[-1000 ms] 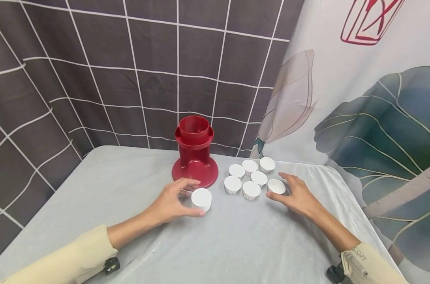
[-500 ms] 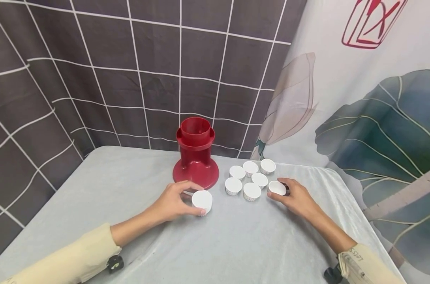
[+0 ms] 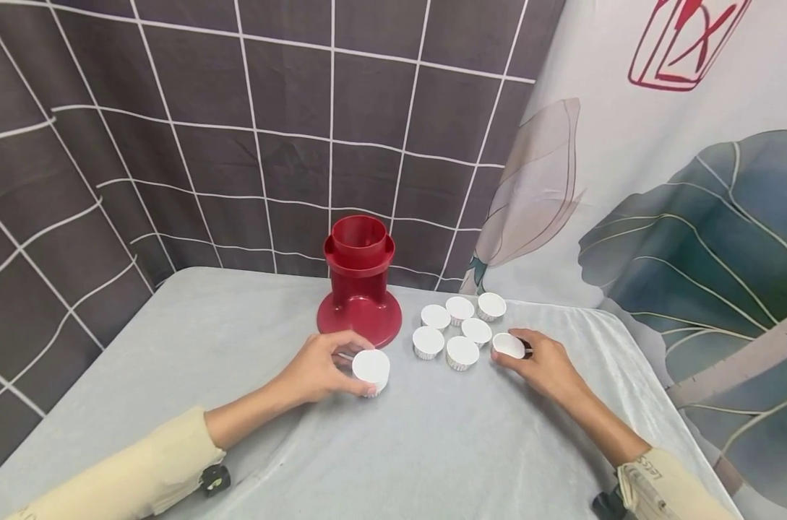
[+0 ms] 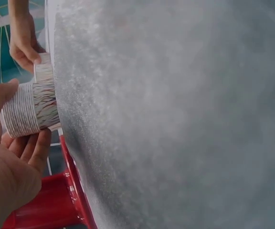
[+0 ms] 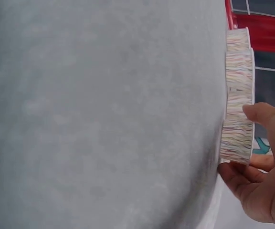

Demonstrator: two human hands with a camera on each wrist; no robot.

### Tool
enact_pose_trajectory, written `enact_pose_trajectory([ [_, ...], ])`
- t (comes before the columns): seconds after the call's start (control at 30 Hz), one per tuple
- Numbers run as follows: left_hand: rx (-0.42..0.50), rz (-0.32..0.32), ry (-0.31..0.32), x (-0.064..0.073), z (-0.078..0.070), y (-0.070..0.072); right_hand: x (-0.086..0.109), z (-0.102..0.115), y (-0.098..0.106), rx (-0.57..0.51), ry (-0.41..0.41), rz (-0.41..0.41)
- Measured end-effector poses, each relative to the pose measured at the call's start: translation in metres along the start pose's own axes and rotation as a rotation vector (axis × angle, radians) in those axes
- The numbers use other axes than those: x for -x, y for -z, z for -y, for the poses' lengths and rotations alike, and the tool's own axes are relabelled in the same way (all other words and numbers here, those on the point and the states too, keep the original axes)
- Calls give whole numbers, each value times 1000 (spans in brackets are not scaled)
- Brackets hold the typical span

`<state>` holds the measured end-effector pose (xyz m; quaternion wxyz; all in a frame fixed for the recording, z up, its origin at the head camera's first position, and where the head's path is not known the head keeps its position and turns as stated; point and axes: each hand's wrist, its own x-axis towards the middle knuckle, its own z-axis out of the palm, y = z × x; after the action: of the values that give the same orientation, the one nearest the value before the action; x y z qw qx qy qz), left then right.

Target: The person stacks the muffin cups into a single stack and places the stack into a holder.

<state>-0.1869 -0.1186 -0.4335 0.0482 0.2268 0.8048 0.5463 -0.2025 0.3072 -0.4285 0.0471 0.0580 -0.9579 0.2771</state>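
Observation:
My left hand (image 3: 318, 367) grips a stack of nested white paper baking cups (image 3: 371, 368) between thumb and fingers. In the left wrist view the stack (image 4: 31, 109) shows many close-set rims above a pleated side with coloured streaks; it stands on or just over the cloth. To the right, my right hand (image 3: 541, 361) holds a single baking cup (image 3: 509, 346) at the edge of the group, thumb on the near side and fingers behind. The right wrist view shows the thumb of the right hand (image 5: 271, 167) against the cup's side (image 5: 236, 138).
Several more white baking cups (image 3: 462, 352) stand close together left of my right hand. A red round-based stand (image 3: 359, 310) with an open tube top is behind my left hand. Grey cloth covers the table (image 3: 393, 448); a dark gridded curtain (image 3: 289, 173) hangs behind.
My right hand has come in around the rightmost cup, its fingers drawing together on it. The left hand keeps its grip on the stack. The head view has shifted slightly.

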Motion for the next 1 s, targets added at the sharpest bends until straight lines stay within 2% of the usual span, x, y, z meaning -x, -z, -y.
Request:
enact_pose_trajectory([
  [0.3,-20,-3,6,0,-2,-2,0,1,-1,-17,-26,-87],
  [0.7,-33,-2,94,-1,-1,-1,-14,12,26,-14,9,-155],
  [1.0,11,13,105,-3,-1,1,-20,27,30,-77,19,-148],
])
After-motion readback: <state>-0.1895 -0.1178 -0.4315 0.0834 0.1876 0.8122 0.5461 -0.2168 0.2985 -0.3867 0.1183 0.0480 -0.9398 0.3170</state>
